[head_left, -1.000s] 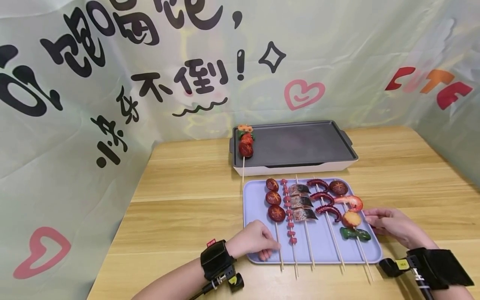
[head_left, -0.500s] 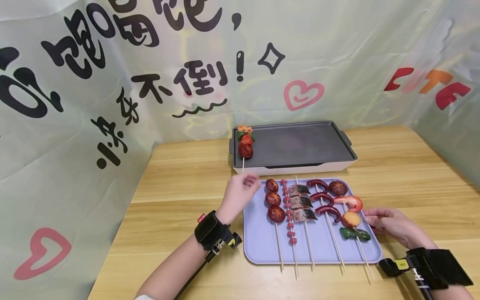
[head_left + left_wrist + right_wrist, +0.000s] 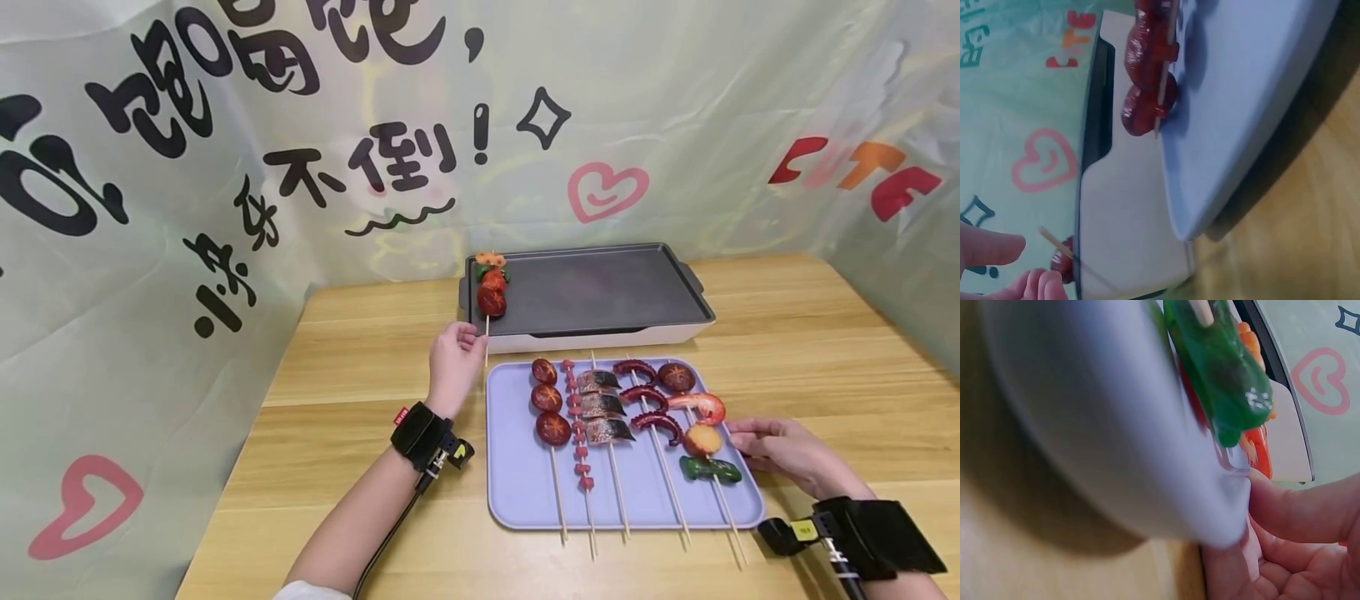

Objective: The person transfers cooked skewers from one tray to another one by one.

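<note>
A skewer with a mushroom, red and green pieces and an orange slice lies on the left end of the grill pan, its stick jutting over the front edge. My left hand is right beside that stick; in the left wrist view a gap shows between thumb and curled fingers, near the stick's end. With my right hand I pinch the right rim of the lavender tray, thumb on top and fingers beneath. A green pepper is close to that thumb.
Across the tray lie skewers of mushrooms, small red pieces, fish, octopus tentacles, and a mixed one with a shrimp. Their sticks overhang the tray's front edge. A printed cloth hangs behind the wooden table.
My left hand has gone from the mushroom skewer's stick at the tray's front left, up and leftward to the stick at the grill pan. My right hand stays on the tray rim.
</note>
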Action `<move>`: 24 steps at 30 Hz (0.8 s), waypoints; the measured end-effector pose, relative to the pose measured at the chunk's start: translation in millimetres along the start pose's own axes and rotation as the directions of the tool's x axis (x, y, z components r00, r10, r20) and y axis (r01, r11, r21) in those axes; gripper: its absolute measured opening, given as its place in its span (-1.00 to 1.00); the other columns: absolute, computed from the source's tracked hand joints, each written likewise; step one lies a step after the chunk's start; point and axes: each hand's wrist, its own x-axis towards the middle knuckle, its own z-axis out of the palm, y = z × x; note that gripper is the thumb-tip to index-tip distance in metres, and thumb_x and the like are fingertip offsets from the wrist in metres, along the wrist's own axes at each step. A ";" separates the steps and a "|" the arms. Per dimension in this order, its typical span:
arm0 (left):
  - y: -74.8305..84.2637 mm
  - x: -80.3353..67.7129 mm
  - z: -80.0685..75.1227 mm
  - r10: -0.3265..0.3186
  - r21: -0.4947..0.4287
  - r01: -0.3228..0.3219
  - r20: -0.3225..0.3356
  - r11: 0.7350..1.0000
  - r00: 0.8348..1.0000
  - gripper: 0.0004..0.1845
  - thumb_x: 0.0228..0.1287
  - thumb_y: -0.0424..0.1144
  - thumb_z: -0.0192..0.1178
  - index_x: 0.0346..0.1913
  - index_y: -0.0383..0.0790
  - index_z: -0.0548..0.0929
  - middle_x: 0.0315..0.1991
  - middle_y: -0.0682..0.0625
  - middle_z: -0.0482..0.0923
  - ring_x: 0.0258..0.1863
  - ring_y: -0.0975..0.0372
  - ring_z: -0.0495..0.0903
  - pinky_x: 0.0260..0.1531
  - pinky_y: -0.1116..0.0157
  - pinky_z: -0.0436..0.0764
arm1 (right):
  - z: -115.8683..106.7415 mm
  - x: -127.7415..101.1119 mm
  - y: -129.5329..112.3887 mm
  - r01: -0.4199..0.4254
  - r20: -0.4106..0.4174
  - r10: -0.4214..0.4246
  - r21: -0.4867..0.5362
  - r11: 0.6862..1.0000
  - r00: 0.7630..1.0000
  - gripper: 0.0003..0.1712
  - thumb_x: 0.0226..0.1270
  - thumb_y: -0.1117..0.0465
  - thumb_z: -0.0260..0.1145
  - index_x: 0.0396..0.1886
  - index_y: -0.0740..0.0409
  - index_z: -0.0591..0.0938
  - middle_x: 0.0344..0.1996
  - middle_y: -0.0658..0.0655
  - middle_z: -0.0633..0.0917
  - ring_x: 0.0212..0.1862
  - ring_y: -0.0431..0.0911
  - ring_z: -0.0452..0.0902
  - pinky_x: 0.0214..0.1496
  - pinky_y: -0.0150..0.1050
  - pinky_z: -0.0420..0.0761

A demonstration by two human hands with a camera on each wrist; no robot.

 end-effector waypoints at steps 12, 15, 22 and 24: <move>-7.3 1.6 6.4 -0.237 -0.067 0.244 0.102 0.967 0.966 -0.88 0.06 -0.41 0.24 -0.37 -0.46 0.65 -0.50 -0.22 0.62 -0.64 0.14 0.57 -0.68 0.47 0.57 | 0.3 -0.2 -0.6 0.000 -0.005 0.000 -0.013 1.000 1.000 -0.53 0.32 0.39 0.04 0.04 0.76 0.23 -0.29 0.00 0.62 -0.28 -0.30 0.55 -0.18 -0.34 0.67; -9.6 3.0 7.4 -0.300 -0.146 0.323 0.158 0.935 0.941 -0.84 0.10 -0.43 0.22 -0.29 -0.50 0.64 -0.43 -0.28 0.63 -0.58 0.09 0.62 -0.55 0.35 0.69 | 0.3 0.0 0.3 0.003 -0.008 -0.003 -0.010 1.000 1.000 -0.53 0.32 0.39 0.04 0.04 0.76 0.23 -0.29 -0.01 0.62 -0.29 -0.31 0.54 -0.18 -0.35 0.67; -12.4 6.5 7.7 -0.404 -0.399 0.504 0.311 0.766 0.860 -0.81 0.15 -0.54 0.13 -0.19 -0.65 0.54 -0.21 -0.46 0.54 -0.58 0.30 0.55 -0.52 0.51 0.65 | 0.0 -0.1 0.6 0.003 -0.005 -0.003 -0.007 1.000 1.000 -0.54 0.32 0.39 0.04 0.03 0.76 0.25 -0.30 -0.01 0.62 -0.29 -0.30 0.55 -0.18 -0.35 0.67; -13.3 7.3 7.5 -0.428 -0.425 0.539 0.334 0.727 0.840 -0.80 0.16 -0.55 0.12 -0.18 -0.66 0.53 -0.25 -0.44 0.55 -0.60 0.31 0.55 -0.57 0.54 0.62 | 0.1 -0.3 0.4 0.005 -0.004 -0.005 -0.009 1.000 1.000 -0.54 0.32 0.39 0.04 0.03 0.76 0.25 -0.30 -0.01 0.62 -0.29 -0.30 0.55 -0.18 -0.35 0.67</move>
